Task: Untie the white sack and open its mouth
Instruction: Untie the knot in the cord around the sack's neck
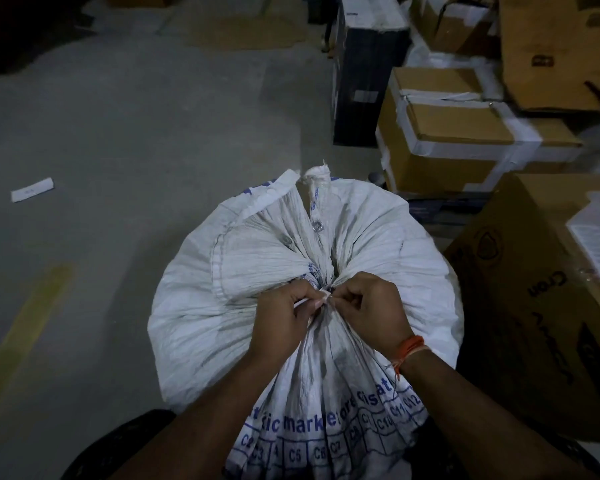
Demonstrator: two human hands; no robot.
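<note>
A full white woven sack with blue print stands on the floor in front of me. Its mouth is gathered tight at a white tie near the middle of the view. My left hand and my right hand meet at that gathered neck, fingertips pinching the tie from both sides. The loose flap of the sack's mouth hangs toward me below my hands, printed with letters and numbered boxes. A knotted corner sticks up at the sack's far side. An orange thread band circles my right wrist.
Taped cardboard boxes are stacked close on the right, with a large brown carton touching the sack's right side and a black box behind. Grey concrete floor spreads left, with a small white box and a yellow painted line.
</note>
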